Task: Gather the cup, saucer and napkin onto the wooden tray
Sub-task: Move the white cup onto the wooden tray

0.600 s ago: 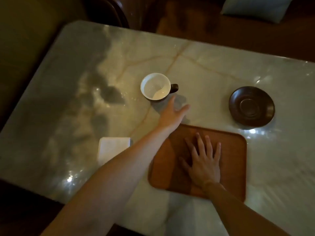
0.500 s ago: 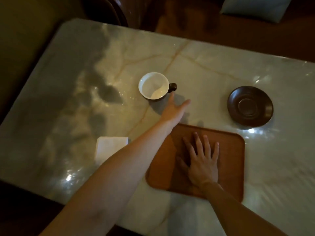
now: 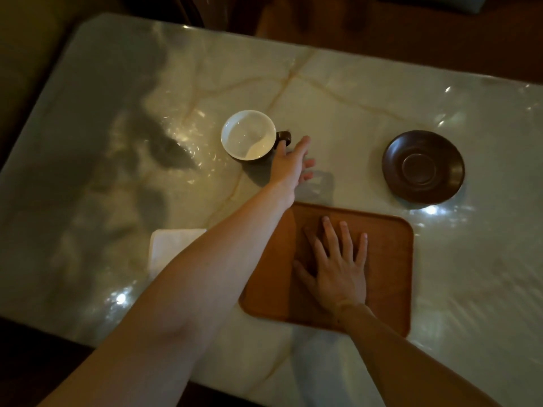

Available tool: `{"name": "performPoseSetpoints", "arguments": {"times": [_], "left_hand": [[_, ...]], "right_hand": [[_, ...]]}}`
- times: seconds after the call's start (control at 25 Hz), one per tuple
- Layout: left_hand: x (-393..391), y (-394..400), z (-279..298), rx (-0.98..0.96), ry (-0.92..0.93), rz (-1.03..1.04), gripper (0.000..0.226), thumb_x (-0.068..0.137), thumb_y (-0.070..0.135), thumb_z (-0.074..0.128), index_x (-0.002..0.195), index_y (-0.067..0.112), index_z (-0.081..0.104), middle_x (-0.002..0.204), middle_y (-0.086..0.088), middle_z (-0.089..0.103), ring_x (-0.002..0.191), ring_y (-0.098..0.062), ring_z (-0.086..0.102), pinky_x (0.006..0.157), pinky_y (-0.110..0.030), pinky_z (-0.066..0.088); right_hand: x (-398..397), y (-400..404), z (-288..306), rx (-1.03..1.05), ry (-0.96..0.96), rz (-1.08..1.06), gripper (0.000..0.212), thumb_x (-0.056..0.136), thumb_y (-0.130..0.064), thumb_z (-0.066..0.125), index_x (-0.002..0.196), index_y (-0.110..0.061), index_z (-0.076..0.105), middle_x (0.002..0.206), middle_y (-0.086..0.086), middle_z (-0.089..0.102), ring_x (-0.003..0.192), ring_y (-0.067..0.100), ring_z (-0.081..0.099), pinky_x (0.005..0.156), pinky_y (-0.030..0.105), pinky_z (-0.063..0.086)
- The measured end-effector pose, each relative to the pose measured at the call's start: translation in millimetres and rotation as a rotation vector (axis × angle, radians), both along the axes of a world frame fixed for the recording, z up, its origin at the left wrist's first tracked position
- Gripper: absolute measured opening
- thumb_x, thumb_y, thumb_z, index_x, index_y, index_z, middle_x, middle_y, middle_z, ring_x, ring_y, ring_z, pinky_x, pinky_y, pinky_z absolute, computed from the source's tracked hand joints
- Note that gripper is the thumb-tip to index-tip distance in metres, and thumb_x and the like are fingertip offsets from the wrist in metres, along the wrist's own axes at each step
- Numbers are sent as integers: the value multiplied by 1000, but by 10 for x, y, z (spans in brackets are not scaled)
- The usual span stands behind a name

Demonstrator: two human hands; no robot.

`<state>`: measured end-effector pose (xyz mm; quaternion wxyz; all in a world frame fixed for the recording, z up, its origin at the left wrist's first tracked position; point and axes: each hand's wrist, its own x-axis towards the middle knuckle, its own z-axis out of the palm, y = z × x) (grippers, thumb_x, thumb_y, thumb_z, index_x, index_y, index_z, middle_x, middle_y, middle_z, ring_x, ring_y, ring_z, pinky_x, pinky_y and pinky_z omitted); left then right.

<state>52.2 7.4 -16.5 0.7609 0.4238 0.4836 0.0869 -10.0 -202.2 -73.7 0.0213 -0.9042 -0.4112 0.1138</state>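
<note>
A brown cup (image 3: 248,135) with a white inside stands upright on the marble table, its handle pointing right. My left hand (image 3: 289,164) reaches out to that handle with fingers apart, the thumb touching near it, gripping nothing. A dark brown saucer (image 3: 423,167) lies to the right on the table. The wooden tray (image 3: 388,259) sits near the front edge, and my right hand (image 3: 338,265) rests flat on it with fingers spread. A white folded napkin (image 3: 170,248) lies left of the tray, partly hidden under my left forearm.
The pale marble table (image 3: 352,92) with brown veins has rounded corners; its front edge runs close below the tray. Dark seating and a light cushion (image 3: 435,1) lie beyond the far edge. Bare marble stretches to the left.
My left hand has moved forward and up to the cup's handle, with the fingers spreading. The right hand stays flat on the tray.
</note>
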Motion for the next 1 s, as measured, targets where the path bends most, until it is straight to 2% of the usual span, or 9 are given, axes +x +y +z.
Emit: {"name": "performPoseSetpoints", "arguments": {"times": [0.08,0.24,0.36,0.48,0.64,0.76,0.88,1.0], "left_hand": [[-73,-19,-40,10,28,30,66,89,40,63,146,22,34,102,2,65,91,-16,69,66,-28,54],[-250,-36,-60,-79,3,172,46,94,37,58,132,15,48,105,2,65,80,-13,70,66,-31,55],[-380,-8,-51,-43,58,189,24,98,36,50,109,17,59,102,0,65,77,-14,70,56,-26,54],[-526,15,1,-1,104,220,20,99,34,49,95,18,61,97,2,64,64,-11,66,47,-22,50],[-764,58,44,84,153,269,18,97,33,52,92,20,63,91,2,66,66,-12,65,47,-24,50],[-918,115,74,142,200,233,19,96,32,53,88,18,64,84,-2,65,59,-13,61,41,-23,46],[-1015,180,104,186,189,181,18,95,29,54,84,19,64,90,1,66,63,-12,56,42,-21,43],[-1077,187,134,219,163,150,18,96,27,54,92,15,66,91,3,66,68,-12,54,42,-18,41]], "right_hand": [[-2,-1,-4,0,-2,-1,69,89,-73,21,148,-37,26,161,3,18,148,34,11,115,65,3],[-1,7,-2,5,-2,-7,70,88,-73,22,148,-38,24,161,3,19,147,34,11,115,64,3],[-3,11,6,6,-10,-10,70,87,-73,25,148,-39,23,161,3,19,147,34,11,115,63,1],[-5,16,13,24,-6,-14,71,85,-71,31,148,-38,25,160,4,22,147,35,14,115,64,3],[-5,11,-8,38,-27,-10,71,85,-71,32,148,-39,25,159,3,21,146,35,14,115,63,2],[-12,13,-23,41,-41,-18,71,85,-72,31,148,-40,25,159,2,21,146,35,15,115,62,0],[-9,12,-52,34,-47,-15,71,85,-73,29,148,-40,23,160,1,19,146,34,14,116,62,0],[-1,5,-68,40,-56,-18,71,85,-74,28,148,-41,23,160,1,19,147,34,14,116,61,-1]]}}
